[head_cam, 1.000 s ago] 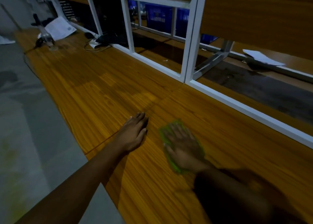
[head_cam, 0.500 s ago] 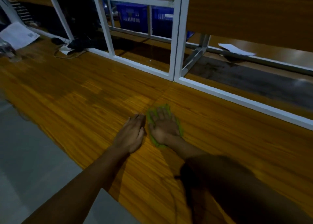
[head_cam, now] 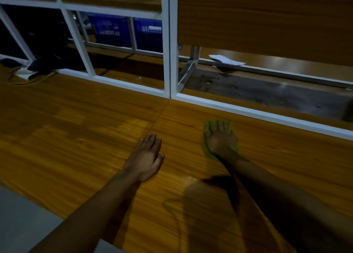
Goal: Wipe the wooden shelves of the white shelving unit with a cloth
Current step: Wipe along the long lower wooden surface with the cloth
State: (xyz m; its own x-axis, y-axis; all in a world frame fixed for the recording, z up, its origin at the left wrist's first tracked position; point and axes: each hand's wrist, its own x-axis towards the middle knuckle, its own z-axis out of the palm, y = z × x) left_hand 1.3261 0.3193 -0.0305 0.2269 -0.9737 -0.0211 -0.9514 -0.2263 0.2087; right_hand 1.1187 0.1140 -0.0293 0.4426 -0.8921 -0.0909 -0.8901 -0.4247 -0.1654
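Under the flat, spread right hand [head_cam: 221,140] a cloth [head_cam: 207,126] is pressed to the shelf [head_cam: 76,138]; the left hand [head_cam: 146,158] is laid open beside.

left hand [head_cam: 146,158] flat, right hand [head_cam: 220,141] flat

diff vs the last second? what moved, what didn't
The right hand slid the green cloth over the wooden shelf: in beside the left hand, then back out to the right, toward the white frame. It stays flat on the cloth. The left hand stayed planted, palm down.
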